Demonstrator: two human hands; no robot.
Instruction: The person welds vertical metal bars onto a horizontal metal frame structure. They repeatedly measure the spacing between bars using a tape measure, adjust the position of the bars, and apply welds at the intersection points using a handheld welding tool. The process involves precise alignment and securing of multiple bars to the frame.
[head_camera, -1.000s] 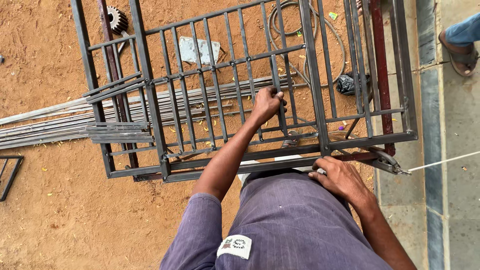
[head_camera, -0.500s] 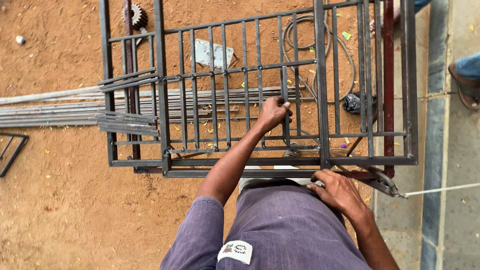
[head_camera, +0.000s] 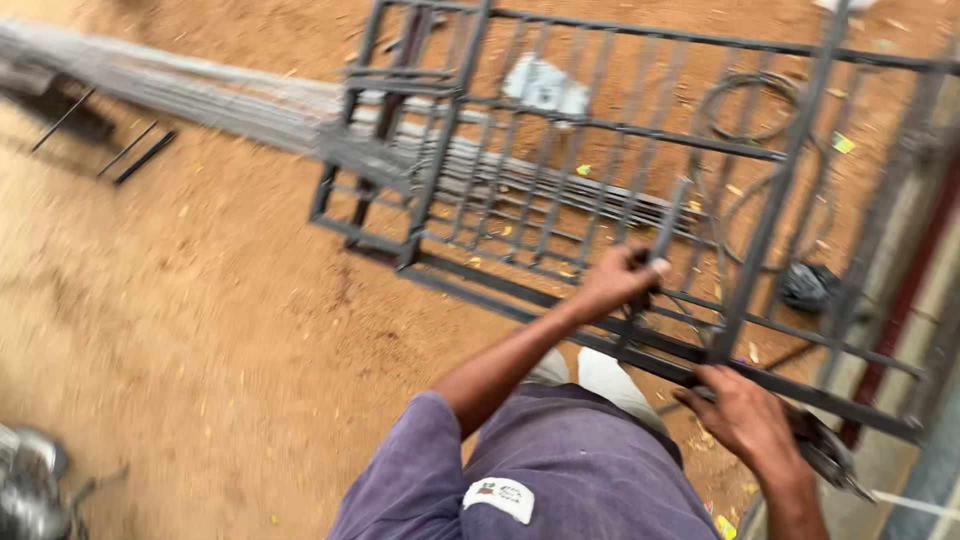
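Since earlier, our view swung left; our left hand (head_camera: 622, 280) grips a gate (head_camera: 560, 180) bar, right hand (head_camera: 745, 415) clasps its rail. Gate could slip.

Two hands in view: left hand (head_camera: 618, 280) and right hand (head_camera: 745, 420), both on one metal grille frame (head_camera: 560, 190). One bundle of steel rods (head_camera: 200, 90); one black bag (head_camera: 810, 288).

Outdoor metal fabrication yard, welding-shop type. Bare reddish dirt ground (head_camera: 200, 330), a dark steel grille frame (head_camera: 560, 150) lying flat on it, a bundle of long steel rods (head_camera: 200, 95) beneath, coiled cable (head_camera: 745, 105) on the dirt, concrete edge (head_camera: 900, 460) at right.
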